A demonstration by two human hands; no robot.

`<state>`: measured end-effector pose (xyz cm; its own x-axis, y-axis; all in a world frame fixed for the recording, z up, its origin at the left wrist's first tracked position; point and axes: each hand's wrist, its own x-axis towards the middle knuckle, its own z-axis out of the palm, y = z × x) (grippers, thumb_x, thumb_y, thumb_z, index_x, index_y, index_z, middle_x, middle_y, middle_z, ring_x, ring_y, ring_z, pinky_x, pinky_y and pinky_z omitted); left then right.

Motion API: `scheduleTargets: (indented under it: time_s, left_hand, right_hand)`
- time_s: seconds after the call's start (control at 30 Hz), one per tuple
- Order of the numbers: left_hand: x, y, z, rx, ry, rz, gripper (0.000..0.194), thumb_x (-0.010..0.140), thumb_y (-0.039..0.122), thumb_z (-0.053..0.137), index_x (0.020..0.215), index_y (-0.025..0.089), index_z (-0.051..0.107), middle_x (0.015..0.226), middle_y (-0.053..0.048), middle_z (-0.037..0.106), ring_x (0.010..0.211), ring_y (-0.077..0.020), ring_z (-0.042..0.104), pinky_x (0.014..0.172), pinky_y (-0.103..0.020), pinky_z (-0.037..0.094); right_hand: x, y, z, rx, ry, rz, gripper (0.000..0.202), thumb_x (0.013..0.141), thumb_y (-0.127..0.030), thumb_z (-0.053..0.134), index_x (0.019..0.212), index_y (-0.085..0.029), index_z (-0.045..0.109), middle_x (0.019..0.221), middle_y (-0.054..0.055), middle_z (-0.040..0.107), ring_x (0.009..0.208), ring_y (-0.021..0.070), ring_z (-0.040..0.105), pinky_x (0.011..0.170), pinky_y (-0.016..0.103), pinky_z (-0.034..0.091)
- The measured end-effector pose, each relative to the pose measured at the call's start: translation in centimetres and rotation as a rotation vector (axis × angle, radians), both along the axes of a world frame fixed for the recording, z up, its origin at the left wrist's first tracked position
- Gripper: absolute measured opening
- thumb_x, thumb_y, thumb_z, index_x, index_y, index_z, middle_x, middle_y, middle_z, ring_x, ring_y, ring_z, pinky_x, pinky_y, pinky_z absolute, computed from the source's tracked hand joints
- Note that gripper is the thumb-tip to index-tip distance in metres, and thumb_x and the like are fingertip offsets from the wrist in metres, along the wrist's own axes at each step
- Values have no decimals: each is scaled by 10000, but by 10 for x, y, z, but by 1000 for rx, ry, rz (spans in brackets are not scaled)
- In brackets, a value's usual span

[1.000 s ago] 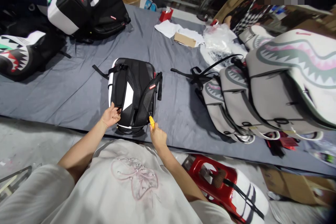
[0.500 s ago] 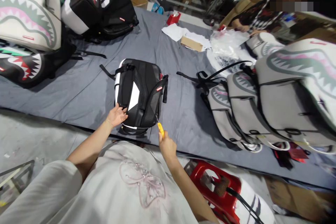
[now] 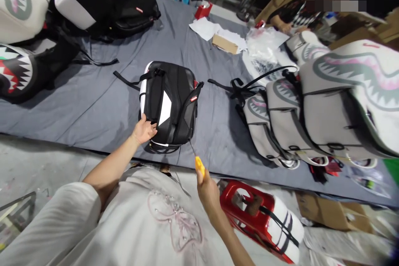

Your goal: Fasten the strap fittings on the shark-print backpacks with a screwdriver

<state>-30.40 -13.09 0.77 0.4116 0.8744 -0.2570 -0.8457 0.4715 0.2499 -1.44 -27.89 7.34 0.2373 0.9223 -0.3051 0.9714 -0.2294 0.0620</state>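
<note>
A black backpack [image 3: 182,79] with white panels lies on the cloth-covered table, its shoulder straps facing up. At its lower left edge rests my left hand [image 3: 145,130], palm turned up, fingers loosely apart and touching the bag's side. My right hand [image 3: 206,187] is closed round the yellow handle of a thin-shafted tool [image 3: 200,166]. The tool's narrow metal shaft points up and left to the backpack's lower right corner. Whether the tip touches the bag or goes into it is too small to tell.
Grey backpacks [image 3: 327,112] with shark-mouth prints stand in a row at right; black and white ones [image 3: 131,8] are piled at left. Papers [image 3: 205,29] and a plastic bag [image 3: 264,45] lie at the back. A red stool [image 3: 246,203] stands below the table. Another person's hand [image 3: 285,26] is at back right.
My right hand and the tool have drawn down and right, away from the backpack's side. My left hand stays at the bag's lower left. The view has shifted slightly.
</note>
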Motion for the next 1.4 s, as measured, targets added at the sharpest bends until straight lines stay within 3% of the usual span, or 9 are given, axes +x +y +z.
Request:
scheduleTargets:
  time_s: [0.13,0.3,0.47,0.57,0.67,0.77,0.9,1.1,1.4]
  left_hand:
    - [-2,3,-4,52,37,-37,622,989,592,224,1086,136,636,802,-87,709,657,-159,696,578,-259,586]
    - [-3,3,-5,85,187,-53,496,953,583,423,1034,140,630,814,-66,693,652,-142,673,619,-278,599]
    - [10,-37,-9,218,1064,233,487,850,443,647,1240,171,545,1274,-154,599,1135,-275,614,910,-480,567]
    - [30,-56,-14,697,1585,349,663,813,278,685,1421,212,429,1550,-149,354,1458,-323,288,1168,-553,310]
    - [53,-47,-18,1233,2095,152,811,732,161,728,1473,212,402,1614,-177,218,1497,-410,126,1188,-621,161]
    - [71,-25,-19,1299,2336,14,834,728,181,736,1487,178,390,1600,-234,214,1476,-452,159,1169,-622,170]
    - [80,-5,-17,1311,2337,-34,757,778,201,683,1480,138,405,1568,-257,281,1450,-432,262,1151,-580,234]
    - [90,16,-10,1300,2281,-7,501,788,135,607,1288,116,616,1410,-232,529,1282,-354,520,1023,-454,450]
    - [81,16,-16,1238,2299,76,509,785,122,620,1293,151,633,1425,-163,543,1310,-324,526,1088,-412,444]
  right_hand:
    - [-15,-36,-7,-74,93,68,395,1052,-369,249,1183,-174,567,826,90,744,767,231,719,557,271,353]
    - [-45,-16,-11,-73,28,137,393,1042,-421,316,1168,-167,588,873,108,752,791,231,728,567,270,365]
    - [-58,-3,-4,-105,14,143,411,1045,-420,314,1192,-164,601,935,135,751,877,257,727,660,284,440]
    - [-61,3,-4,-174,102,156,400,1039,-422,336,1206,-175,604,1009,137,748,969,265,711,736,298,460]
    - [-60,8,-5,-201,115,88,433,1035,-449,317,1214,-174,601,1027,153,742,1005,285,699,776,330,468]
    - [-58,8,-6,-184,122,-30,443,1034,-444,305,1247,-168,580,1048,168,734,1009,277,696,780,333,470]
    - [-55,7,-5,-171,188,-43,439,1036,-441,298,1216,-182,604,1103,158,724,1050,259,681,788,313,462]
    - [-51,4,-4,-89,291,-68,444,1037,-439,296,1193,-179,622,1078,143,730,1038,262,679,779,307,446]
    - [-3,-29,0,97,556,-156,439,1011,-449,275,1118,-190,613,938,105,729,892,254,681,709,295,419]
